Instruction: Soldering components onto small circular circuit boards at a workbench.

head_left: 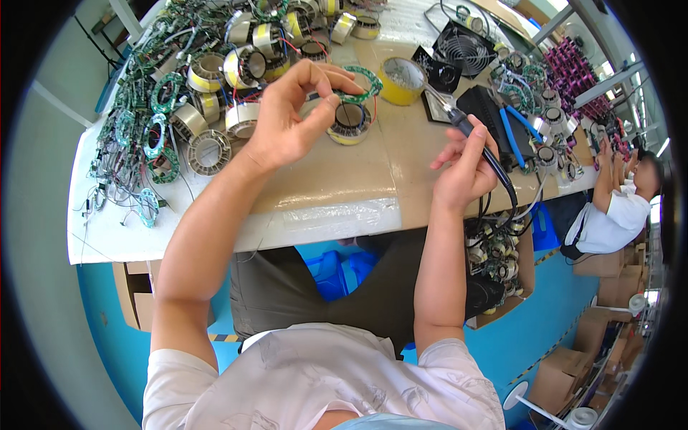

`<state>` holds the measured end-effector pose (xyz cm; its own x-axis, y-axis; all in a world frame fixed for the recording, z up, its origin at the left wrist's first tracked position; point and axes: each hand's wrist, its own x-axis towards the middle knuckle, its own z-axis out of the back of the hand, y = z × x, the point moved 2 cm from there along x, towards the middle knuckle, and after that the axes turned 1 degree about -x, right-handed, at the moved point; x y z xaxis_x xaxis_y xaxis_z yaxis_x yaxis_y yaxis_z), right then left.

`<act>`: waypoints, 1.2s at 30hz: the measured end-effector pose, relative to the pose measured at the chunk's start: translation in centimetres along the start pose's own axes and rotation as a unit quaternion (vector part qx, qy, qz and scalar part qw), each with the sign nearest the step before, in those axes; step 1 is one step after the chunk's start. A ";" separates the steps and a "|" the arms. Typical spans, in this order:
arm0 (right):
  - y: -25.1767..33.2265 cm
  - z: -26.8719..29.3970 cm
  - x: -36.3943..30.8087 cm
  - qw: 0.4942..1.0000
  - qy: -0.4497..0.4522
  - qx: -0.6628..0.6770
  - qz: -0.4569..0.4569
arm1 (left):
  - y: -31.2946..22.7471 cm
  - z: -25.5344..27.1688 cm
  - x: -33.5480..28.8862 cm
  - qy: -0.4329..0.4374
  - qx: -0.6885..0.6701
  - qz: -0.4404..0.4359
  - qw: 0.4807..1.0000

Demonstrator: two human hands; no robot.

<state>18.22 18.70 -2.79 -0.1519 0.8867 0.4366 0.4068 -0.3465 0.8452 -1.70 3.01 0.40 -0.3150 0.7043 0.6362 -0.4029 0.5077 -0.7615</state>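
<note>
Between the thumb and fingers of my left hand (287, 118) is a green ring-shaped circuit board (371, 84), held tilted. Just below it a coil-wound motor stator (350, 133) with a yellow band stands on the table; a thin red wire runs up from it toward the board. My right hand (466, 165) grips a soldering iron (462, 122) by its dark handle. The iron's metal tip points up and left, near the rim of a round yellow container (398, 94) with greyish stuff inside. The tip is apart from the board.
Heaps of green ring boards with wires (166, 93) and several stators (244, 68) cover the left side. On the right lie blue-handled pliers (513, 136), a black box (479, 107), a fan with a round grille (464, 54) and more stators (552, 115). Another person (609, 215) sits far right.
</note>
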 end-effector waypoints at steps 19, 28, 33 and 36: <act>4.1 -4.4 0.6 0.886 0.301 -0.290 -0.200 | -0.5 0.1 -0.4 -0.040 0.005 -0.002 0.999; 2.5 -7.5 -1.4 0.874 0.258 -0.388 0.138 | 0.5 -0.2 0.1 -0.038 -0.050 -0.018 0.998; 6.2 -5.1 3.1 0.879 0.235 -0.343 0.233 | -0.5 -0.1 0.0 -0.105 -0.081 -0.106 0.985; 8.5 -1.9 7.4 0.909 0.208 -0.322 0.165 | -0.8 0.9 -0.5 -0.154 -0.084 -0.087 0.981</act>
<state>18.86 21.73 8.16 -0.4986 0.5563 0.6647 -0.0990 -0.7984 0.5939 -1.95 1.80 0.83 -0.5080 0.4298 0.7465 -0.3348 0.6999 -0.6308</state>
